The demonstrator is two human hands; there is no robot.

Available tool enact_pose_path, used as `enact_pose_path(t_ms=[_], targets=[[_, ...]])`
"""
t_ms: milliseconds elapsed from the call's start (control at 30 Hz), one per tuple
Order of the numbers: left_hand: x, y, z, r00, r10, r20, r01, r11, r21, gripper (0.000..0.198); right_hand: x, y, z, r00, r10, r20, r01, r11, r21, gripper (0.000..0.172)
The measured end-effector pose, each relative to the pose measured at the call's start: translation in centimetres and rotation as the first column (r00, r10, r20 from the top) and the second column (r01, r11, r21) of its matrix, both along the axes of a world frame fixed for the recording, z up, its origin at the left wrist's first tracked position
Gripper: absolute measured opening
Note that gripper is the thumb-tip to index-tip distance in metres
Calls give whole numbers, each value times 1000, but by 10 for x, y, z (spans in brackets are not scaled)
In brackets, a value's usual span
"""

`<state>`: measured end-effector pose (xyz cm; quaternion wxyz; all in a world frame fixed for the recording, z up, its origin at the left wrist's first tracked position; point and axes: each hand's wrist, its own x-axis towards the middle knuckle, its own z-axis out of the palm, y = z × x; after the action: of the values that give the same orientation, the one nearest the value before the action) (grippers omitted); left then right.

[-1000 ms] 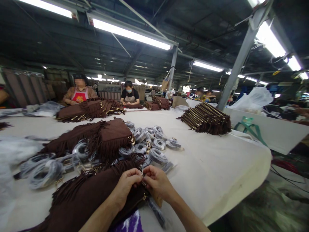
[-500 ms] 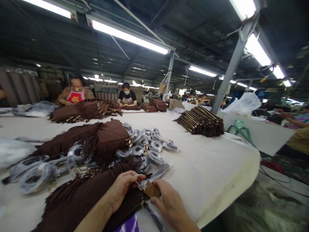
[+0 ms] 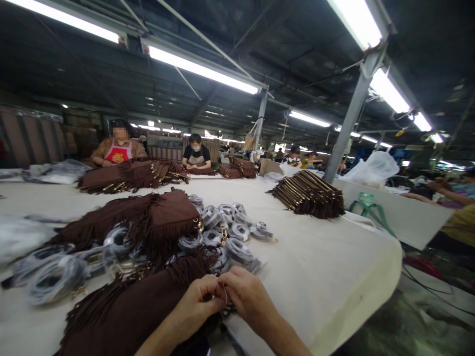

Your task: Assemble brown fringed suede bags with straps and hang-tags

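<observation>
My left hand (image 3: 200, 302) and my right hand (image 3: 249, 295) meet fingertip to fingertip at the near edge of a dark brown fringed bag (image 3: 137, 301). Both are closed in a pinch on a thin pale string (image 3: 225, 292), which shows as a small loop between them. The fingers cover most of the string and whatever hangs from it. Under my left forearm the bag lies flat, its fringe spread toward the left and back. Just beyond my fingertips are coiled straps (image 3: 237, 250) in clear wrap with gold-coloured clasps.
Another fringed bag (image 3: 174, 210) rests among more wrapped coils (image 3: 55, 282). Farther back are a bag stack (image 3: 129, 174) and, right, a stack with gold-coloured edges (image 3: 308, 190). Two co-workers (image 3: 119, 148) sit across the white table (image 3: 297, 277). A metal post (image 3: 349, 118) rises at right.
My right hand has moved left and up to meet my left hand at the string. The tan tag by my right fingers is now hidden. The view has tilted slightly upward.
</observation>
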<state>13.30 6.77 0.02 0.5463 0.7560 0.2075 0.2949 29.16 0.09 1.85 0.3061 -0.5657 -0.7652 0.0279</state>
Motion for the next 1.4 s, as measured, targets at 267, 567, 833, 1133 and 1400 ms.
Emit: enact_pose_path(t_ms=[267, 567, 833, 1133, 1400], targets=[[5, 5, -4, 998, 41, 46, -36, 992, -121, 10, 11, 9, -20, 796, -72, -602, 57, 997, -44, 14], [-2, 24, -6, 839, 488, 241, -270, 757, -595, 17, 21, -23, -48, 915, -20, -403, 19, 1000, -7, 19], [-18, 3, 51, 925, 262, 276, -145, 913, -382, 31, -8, -38, -56, 1000, -20, -10, 22, 978, 210, 19], [-109, -24, 24, 812, 210, -544, 98, 871, 482, 78, -25, -21, -59, 946, -29, 323, 19, 999, 36, 54], [-120, -43, 14, 624, 507, -594, 79, 716, 694, 69, -27, -7, -9, 847, -93, 523, -6, 983, 183, 15]])
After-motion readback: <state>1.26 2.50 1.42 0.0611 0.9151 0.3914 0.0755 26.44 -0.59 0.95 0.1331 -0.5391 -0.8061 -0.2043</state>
